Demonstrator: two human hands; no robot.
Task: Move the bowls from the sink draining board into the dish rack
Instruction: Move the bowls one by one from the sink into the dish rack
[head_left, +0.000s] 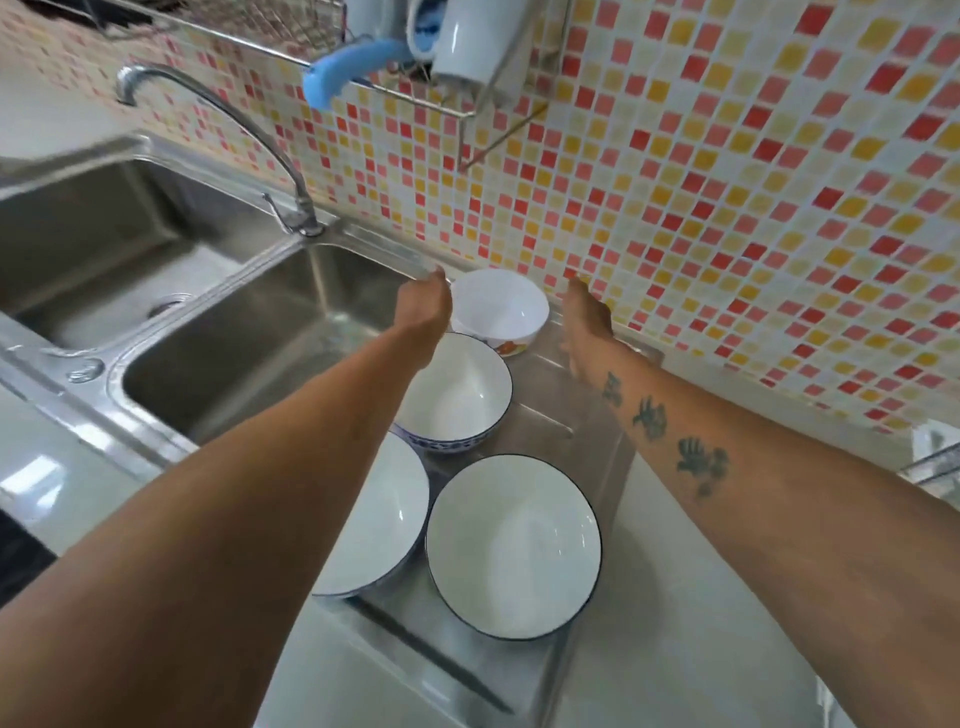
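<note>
**Four bowls on the draining board, none in the rack yet**

Both arms reach toward the far bowl (500, 306), the small white one with a red pattern low on its side, standing upright at the back of the draining board (582, 447) close to the tiled wall (727, 208). The left hand (427, 301) is at the bowl's left rim, fingers loosely spread — whether it touches the rim cannot be told. The right hand (587, 325) is open just beside the bowl's right side, apart from it, holding nothing.

Three more bowls stand nearer: a blue-patterned bowl (462, 395) just in front of the far one, then a wide bowl (379, 519) partly under the left forearm, and a dark-rimmed bowl (514, 545) beside it on the right. All are upright and empty.

The dish rack (410, 96) hangs on the wall above the tap (228, 119), with white mugs (467, 41) and a blue handle (343, 67) in it. No bowl shows there, so the task looks barely begun — all four remain to be lifted, likely starting with the far one.
</note>
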